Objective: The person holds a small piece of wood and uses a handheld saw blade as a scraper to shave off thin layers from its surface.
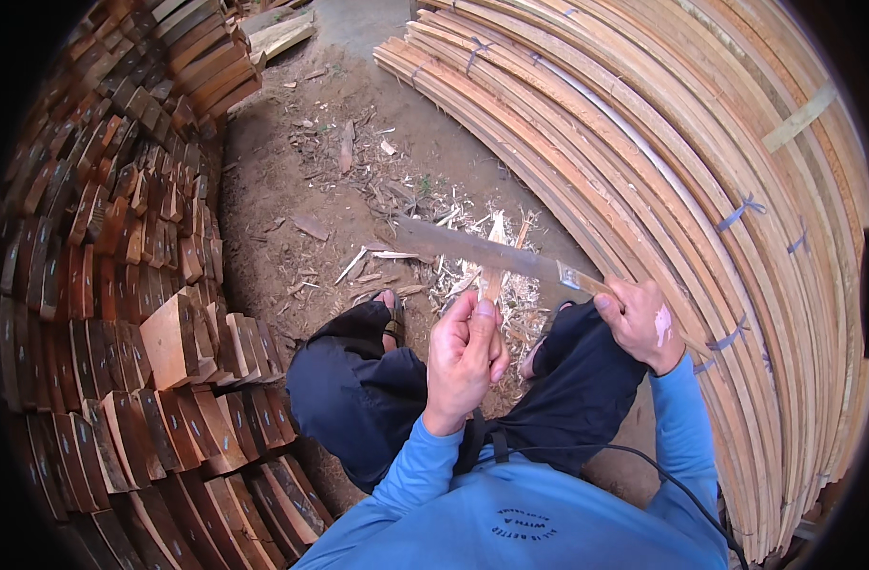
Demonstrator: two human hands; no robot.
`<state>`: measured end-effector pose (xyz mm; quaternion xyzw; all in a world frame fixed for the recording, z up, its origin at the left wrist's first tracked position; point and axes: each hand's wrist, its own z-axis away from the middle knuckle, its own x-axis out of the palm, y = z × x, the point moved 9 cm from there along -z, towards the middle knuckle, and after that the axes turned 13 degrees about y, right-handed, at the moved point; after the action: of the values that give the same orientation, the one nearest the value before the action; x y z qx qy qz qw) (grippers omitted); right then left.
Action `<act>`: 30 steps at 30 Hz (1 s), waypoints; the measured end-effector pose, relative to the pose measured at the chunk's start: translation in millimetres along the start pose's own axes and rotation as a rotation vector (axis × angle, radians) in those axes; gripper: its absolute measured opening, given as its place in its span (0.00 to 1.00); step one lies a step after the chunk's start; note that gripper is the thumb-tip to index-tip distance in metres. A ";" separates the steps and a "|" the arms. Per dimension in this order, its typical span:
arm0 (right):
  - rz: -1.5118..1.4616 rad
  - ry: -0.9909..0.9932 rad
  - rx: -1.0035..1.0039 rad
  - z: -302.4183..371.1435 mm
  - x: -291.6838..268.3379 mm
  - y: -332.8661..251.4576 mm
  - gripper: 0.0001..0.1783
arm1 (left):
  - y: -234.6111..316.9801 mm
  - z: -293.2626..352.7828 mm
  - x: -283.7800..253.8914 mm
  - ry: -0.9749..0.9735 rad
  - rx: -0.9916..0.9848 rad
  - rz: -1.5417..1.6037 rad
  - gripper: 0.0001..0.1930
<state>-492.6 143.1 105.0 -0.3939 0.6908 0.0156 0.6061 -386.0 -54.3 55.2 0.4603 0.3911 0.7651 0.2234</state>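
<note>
My left hand (465,353) is closed around the lower end of a narrow strip of pale wood (490,284), thumb on top. The strip points away from me between my knees. My right hand (639,321) grips the wooden handle of a machete (472,249). Its long, dark blade reaches leftward across the wood strip, just beyond my left fingers. Whether the edge touches the strip or hovers over it, I cannot tell.
Stacked wooden blocks (173,342) rise along the left. Bundles of long wooden slats (643,171), tied with blue strips, fill the right side. Wood shavings (525,296) litter the dirt ground (273,204) around my feet. A black cable (634,452) runs across my blue shirt.
</note>
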 end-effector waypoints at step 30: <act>0.077 0.174 0.171 -19.1 -5.7 67.2 0.35 | 0.2 -0.9 1.2 0.015 -0.033 0.020 0.13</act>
<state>-546.4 182.9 84.3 -0.3138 0.7544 -0.0543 0.5740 -387.4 -54.0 55.8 0.4546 0.3753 0.7770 0.2207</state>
